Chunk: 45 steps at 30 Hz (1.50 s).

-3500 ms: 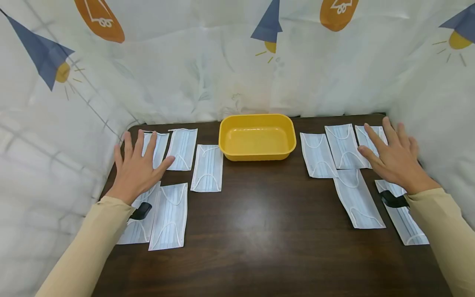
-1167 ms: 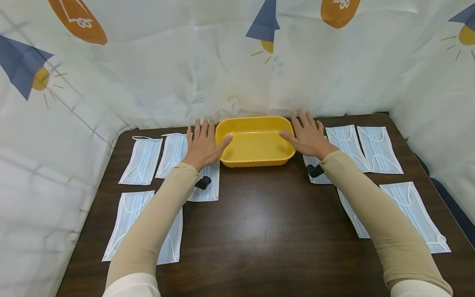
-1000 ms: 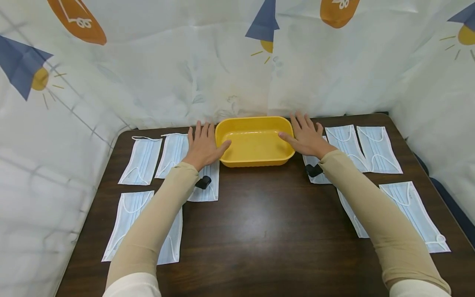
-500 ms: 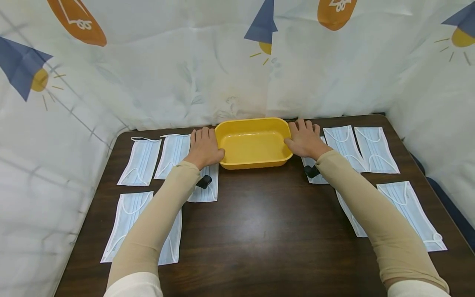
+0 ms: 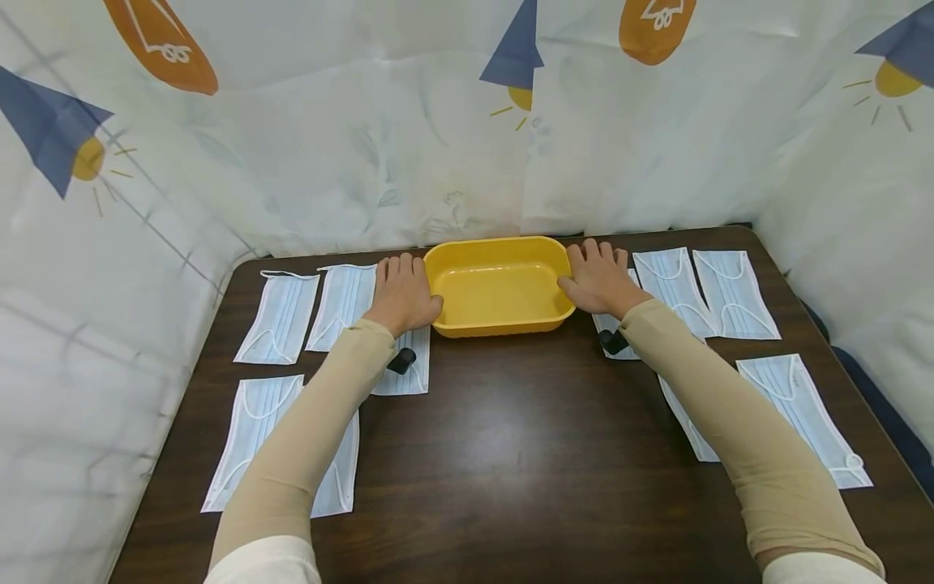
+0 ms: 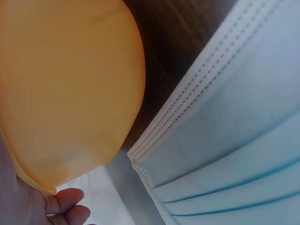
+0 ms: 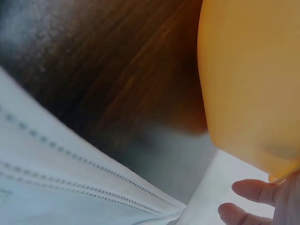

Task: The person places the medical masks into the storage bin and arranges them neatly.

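Head view: at centre frame, my left hand point(image 5: 401, 292) and right hand point(image 5: 600, 282) grip the yellow tub point(image 5: 499, 285) by its short ends on the dark surface point(image 5: 511, 454), face masks point(image 5: 280, 316) either side.

Left wrist view: tub point(image 6: 65, 89) upper left, fingertips point(image 6: 65, 206) beneath, mask point(image 6: 225, 140) right.

Right wrist view: tub point(image 7: 253, 79) upper right, fingertips point(image 7: 248, 192) below.

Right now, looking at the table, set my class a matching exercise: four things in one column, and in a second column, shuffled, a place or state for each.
Column one:
1. yellow tub
2. left hand
3. right hand
4. nearest mask on the right

Column two:
a. grips the tub's right end
b. lies near the table's right edge, untouched
c. stands at the back middle of the table, nothing in it
d. grips the tub's left end

Pairs: 1-c, 2-d, 3-a, 4-b
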Each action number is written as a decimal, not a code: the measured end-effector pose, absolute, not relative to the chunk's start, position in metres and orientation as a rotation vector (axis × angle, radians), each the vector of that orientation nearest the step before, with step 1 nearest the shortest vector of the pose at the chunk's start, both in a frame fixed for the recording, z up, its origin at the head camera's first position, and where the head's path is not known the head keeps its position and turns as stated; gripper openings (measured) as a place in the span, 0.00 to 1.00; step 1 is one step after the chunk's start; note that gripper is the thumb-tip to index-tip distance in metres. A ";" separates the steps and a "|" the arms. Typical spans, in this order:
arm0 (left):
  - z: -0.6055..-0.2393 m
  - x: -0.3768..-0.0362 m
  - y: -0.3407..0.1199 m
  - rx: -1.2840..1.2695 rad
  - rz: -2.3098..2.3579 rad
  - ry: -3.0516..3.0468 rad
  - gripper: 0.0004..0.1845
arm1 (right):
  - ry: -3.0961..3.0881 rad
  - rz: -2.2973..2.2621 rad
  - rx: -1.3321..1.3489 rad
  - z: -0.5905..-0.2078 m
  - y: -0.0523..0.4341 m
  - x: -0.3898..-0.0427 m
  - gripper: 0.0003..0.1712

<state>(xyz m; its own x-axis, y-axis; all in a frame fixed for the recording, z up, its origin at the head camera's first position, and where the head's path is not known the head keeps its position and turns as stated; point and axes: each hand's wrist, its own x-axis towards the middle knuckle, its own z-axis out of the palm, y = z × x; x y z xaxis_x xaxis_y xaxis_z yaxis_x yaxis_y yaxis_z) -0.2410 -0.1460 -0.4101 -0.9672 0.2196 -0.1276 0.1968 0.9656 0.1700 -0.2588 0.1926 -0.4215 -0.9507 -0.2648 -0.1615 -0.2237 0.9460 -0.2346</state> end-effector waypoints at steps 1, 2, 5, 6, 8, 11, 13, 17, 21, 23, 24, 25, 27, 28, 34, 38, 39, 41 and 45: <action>-0.410 -0.240 -0.146 0.318 0.227 2.972 0.30 | 2.909 -0.318 -0.366 -0.421 0.193 -0.258 0.32; -0.410 -0.239 -0.146 0.319 0.218 2.975 0.30 | 2.910 -0.317 -0.364 -0.421 0.192 -0.257 0.32; -0.411 -0.236 -0.145 0.326 0.194 2.981 0.30 | 2.913 -0.313 -0.363 -0.420 0.192 -0.253 0.32; -0.411 -0.236 -0.145 0.329 0.189 2.982 0.30 | 2.914 -0.312 -0.364 -0.420 0.192 -0.252 0.32; -0.411 -0.234 -0.145 0.334 0.182 2.984 0.30 | 2.918 -0.317 -0.363 -0.420 0.192 -0.251 0.31; -0.412 -0.232 -0.146 0.339 0.173 2.990 0.30 | 2.921 -0.321 -0.365 -0.421 0.193 -0.248 0.31; -0.411 -0.230 -0.146 0.344 0.169 2.995 0.30 | 2.922 -0.325 -0.369 -0.421 0.193 -0.246 0.30; -0.411 -0.226 -0.146 0.355 0.164 3.005 0.28 | 2.925 -0.326 -0.379 -0.421 0.194 -0.242 0.30; -0.411 -0.221 -0.146 0.351 0.173 3.000 0.29 | 2.934 -0.326 -0.385 -0.420 0.194 -0.237 0.30; -0.411 -0.219 -0.146 0.348 0.179 2.993 0.29 | 2.934 -0.326 -0.386 -0.420 0.194 -0.234 0.30; -0.411 -0.218 -0.146 0.347 0.182 2.993 0.29 | 2.933 -0.325 -0.388 -0.420 0.195 -0.233 0.29; -0.410 -0.216 -0.146 0.348 0.183 2.992 0.29 | 2.933 -0.325 -0.388 -0.419 0.195 -0.232 0.29; -0.410 -0.214 -0.146 0.351 0.183 2.996 0.29 | 2.930 -0.324 -0.388 -0.419 0.195 -0.230 0.29; -0.410 -0.212 -0.146 0.353 0.186 2.999 0.29 | 2.929 -0.322 -0.389 -0.419 0.195 -0.229 0.29; -0.412 -0.206 -0.145 0.347 0.190 3.021 0.27 | 2.916 -0.329 -0.390 -0.419 0.196 -0.222 0.29; -0.414 -0.200 -0.144 0.347 0.185 3.025 0.28 | 2.925 -0.328 -0.384 -0.420 0.197 -0.217 0.29; -0.414 -0.199 -0.143 0.348 0.189 3.026 0.29 | 2.930 -0.328 -0.380 -0.420 0.197 -0.216 0.30; -0.414 -0.196 -0.143 0.351 0.191 3.028 0.29 | 2.936 -0.328 -0.376 -0.421 0.198 -0.213 0.32; -0.412 -0.188 -0.143 0.363 0.202 3.033 0.28 | 2.935 -0.347 -0.373 -0.422 0.199 -0.208 0.34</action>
<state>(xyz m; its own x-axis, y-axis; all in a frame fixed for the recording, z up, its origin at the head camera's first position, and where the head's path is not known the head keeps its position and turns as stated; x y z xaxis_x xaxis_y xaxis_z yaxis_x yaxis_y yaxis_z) -0.1878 -0.1427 -0.4120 -0.9688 0.2395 -0.0634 0.2290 0.9633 0.1402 -0.2081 0.1991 -0.4223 -0.9557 -0.2639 -0.1307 -0.2262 0.9419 -0.2483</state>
